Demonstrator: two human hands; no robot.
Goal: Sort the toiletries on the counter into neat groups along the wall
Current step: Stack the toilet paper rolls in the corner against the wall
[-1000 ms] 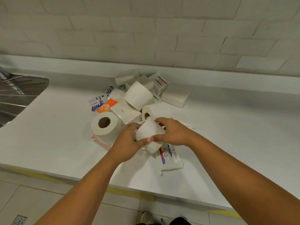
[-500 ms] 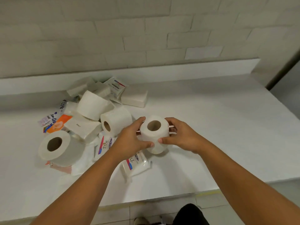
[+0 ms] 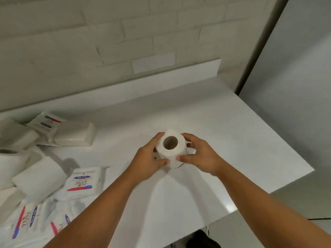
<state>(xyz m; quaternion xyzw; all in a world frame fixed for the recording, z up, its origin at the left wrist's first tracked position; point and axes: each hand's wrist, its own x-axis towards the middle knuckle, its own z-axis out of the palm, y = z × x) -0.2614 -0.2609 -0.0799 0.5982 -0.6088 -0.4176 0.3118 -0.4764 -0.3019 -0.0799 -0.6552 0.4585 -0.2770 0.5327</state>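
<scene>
Head view looks down two bare forearms to a toilet roll (image 3: pixel 171 149) standing on end on the bench (image 3: pixel 241 140), core hole facing up. The left hand (image 3: pixel 148 161) and right hand (image 3: pixel 199 155) cup it from either side, fingers (image 3: pixel 188 138) curled round its wall and thumbs close together on the near face. A two-sided hold like this probably keeps the soft roll upright and square on bare bench to the right of the heap, where a group of rolls could start. Whether its base rests on the bench or hangs just above cannot be told, since the hands hide it. Left of the hands, Dove packets (image 3: pixel 81 181) and other rolls (image 3: pixel 38 178) lie jumbled, blurred and cut off by the frame edge. Farther back a white wrapped block (image 3: pixel 75 135) lies near the upstand (image 3: pixel 161 81) under the brick wall (image 3: pixel 116 42); the held roll is well short of it.
</scene>
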